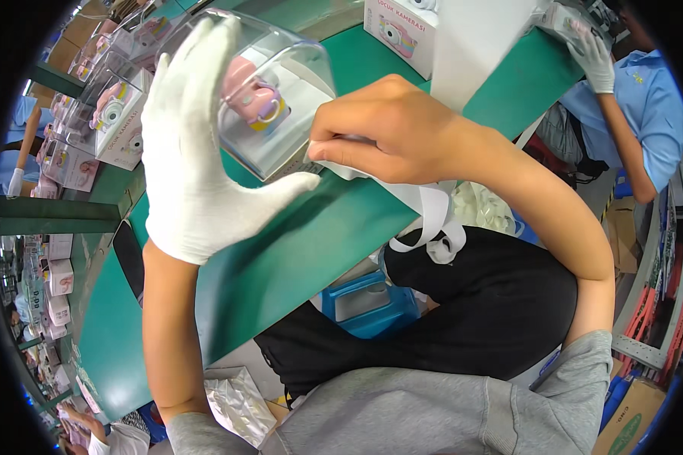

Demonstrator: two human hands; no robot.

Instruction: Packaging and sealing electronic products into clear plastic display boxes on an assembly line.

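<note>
My left hand, in a white glove, lies with straight fingers along the left side of a clear-lidded display box. The fingers are stretched and the thumb stands apart from them. Inside the box sits a pink toy camera with yellow and purple trim, on a white insert. My bare right hand is closed in a pinch at the box's near right edge. A white strip runs from under that hand and hangs in a curl over my thigh. The right fingertips partly hide the box's corner.
The box rests on a green bench. More boxed toy cameras line the left side, and a white carton stands at the back. Below the bench is a blue plastic container. A co-worker in a blue shirt is at the right.
</note>
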